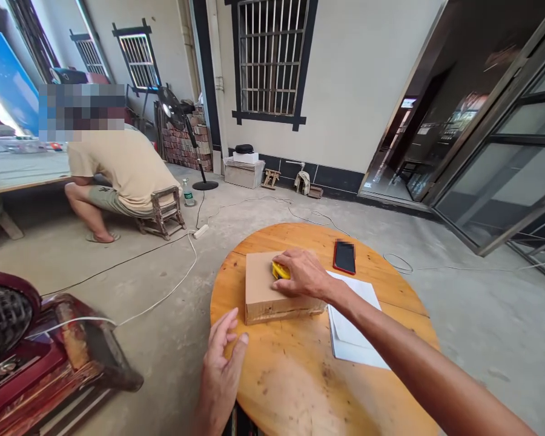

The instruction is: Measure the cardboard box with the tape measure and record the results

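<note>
A brown cardboard box (264, 284) lies flat on the round wooden table (290, 387). Over its top my right hand (303, 274) is closed around a yellow tape measure (280, 270) with dark parts, partly covered by my fingers. My left hand (222, 357) is open at the table's left edge, just short of the box's front left corner, fingers apart and holding nothing. White sheets of paper (356, 339) lie right of the box, partly under my right forearm. Behind them rests a phone (344, 257) with a red edge.
A person (122, 163) sits on a small wooden chair (167, 212) at a long table on the left. A red fan-like appliance (13, 339) stands at lower left. White cables (191, 260) cross the concrete floor. A standing fan (181, 115) and open doorway (404, 133) are behind.
</note>
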`<state>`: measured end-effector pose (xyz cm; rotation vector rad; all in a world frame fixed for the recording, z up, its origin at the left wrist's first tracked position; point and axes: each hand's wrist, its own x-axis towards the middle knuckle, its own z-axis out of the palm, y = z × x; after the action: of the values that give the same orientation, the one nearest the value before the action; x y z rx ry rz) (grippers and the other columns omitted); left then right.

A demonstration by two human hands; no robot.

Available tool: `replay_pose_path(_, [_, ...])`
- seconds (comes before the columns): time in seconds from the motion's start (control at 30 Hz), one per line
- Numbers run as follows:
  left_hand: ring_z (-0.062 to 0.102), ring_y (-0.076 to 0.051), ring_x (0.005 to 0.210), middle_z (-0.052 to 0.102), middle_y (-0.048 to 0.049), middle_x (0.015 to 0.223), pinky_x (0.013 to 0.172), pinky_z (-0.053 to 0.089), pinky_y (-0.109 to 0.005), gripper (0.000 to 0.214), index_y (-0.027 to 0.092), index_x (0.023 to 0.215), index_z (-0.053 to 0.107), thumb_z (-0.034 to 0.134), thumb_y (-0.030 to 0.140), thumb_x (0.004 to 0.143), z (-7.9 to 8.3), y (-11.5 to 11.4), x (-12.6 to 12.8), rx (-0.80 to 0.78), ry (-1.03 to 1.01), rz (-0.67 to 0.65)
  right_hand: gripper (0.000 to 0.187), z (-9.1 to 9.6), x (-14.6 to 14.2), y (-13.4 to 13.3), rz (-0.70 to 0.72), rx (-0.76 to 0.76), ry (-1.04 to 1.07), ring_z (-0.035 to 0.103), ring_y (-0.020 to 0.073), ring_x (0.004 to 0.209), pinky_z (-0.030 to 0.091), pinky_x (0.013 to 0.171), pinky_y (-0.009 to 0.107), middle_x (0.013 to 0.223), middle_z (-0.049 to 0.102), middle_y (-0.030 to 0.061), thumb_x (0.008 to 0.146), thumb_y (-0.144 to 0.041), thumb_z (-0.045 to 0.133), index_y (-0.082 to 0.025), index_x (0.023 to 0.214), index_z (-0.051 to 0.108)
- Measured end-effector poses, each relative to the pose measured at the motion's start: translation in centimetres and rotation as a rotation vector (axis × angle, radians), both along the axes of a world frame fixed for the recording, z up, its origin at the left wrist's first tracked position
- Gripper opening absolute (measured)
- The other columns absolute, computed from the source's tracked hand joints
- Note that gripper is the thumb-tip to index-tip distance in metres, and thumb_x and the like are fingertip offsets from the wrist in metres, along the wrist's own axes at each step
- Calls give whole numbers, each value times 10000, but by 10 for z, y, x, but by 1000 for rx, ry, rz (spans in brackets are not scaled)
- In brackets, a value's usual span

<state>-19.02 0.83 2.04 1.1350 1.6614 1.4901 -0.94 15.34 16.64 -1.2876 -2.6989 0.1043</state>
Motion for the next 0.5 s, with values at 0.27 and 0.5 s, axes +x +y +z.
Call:
replay_pose_path(0.27, [509, -260, 1290, 501, -88, 1429, 1086, 414, -425, 660, 275, 1463, 345, 589, 433, 871, -2, 22, 20, -9, -124, -180, 530, -35, 62, -46, -515, -24, 625, 458, 276, 1300, 334, 1089, 440, 1400, 519, 162, 955, -470, 434, -135, 1362, 491])
replay_pose_path(0.5, [539, -289, 1249, 584, -74, 1334, 1118, 374, -469, 658, 246, 1395, 449, 650, 476, 812, 19, 43, 7, 4, -79, -135, 662, -80, 40, -101, -520, -171, 811, 443, 266, 1320, 359, 1093, 420, 1472, 429, 199, 972, -510, 388, -90, 1475, 299])
